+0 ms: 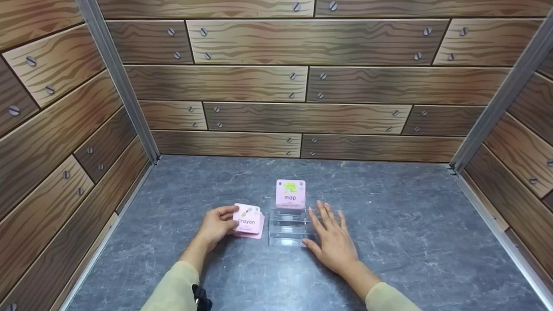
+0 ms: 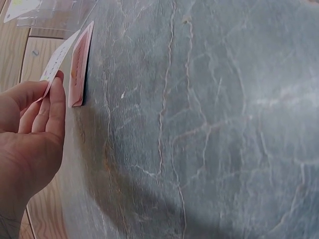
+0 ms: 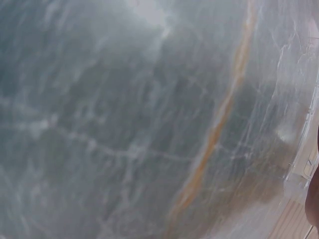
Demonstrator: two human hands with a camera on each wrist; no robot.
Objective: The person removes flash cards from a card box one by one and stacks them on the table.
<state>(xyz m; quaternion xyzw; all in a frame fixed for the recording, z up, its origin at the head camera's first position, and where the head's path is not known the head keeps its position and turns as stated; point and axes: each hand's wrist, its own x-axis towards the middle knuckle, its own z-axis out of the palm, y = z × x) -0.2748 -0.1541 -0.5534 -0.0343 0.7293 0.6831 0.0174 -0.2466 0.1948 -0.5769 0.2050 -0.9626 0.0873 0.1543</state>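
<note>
My left hand (image 1: pixel 216 226) pinches a pink crayon card (image 1: pixel 246 219) between thumb and fingers. In the left wrist view that card (image 2: pixel 59 56) is lifted at a tilt, apart from a small stack of pink cards (image 2: pixel 79 67) on the table. To the right stands a clear plastic card holder (image 1: pixel 287 229) with stepped slots. A pink map card (image 1: pixel 290 194) is propped at its back. My right hand (image 1: pixel 335 244) lies with fingers spread at the holder's right side. Only a sliver of that hand shows in the right wrist view.
The grey marble-patterned table (image 1: pixel 410 224) spreads around the holder. Wood-plank-printed panels (image 1: pixel 250 82) enclose it at the back and both sides, with metal corner posts (image 1: pixel 125 95) between them. A black wrist device (image 1: pixel 201 298) sits at the left sleeve.
</note>
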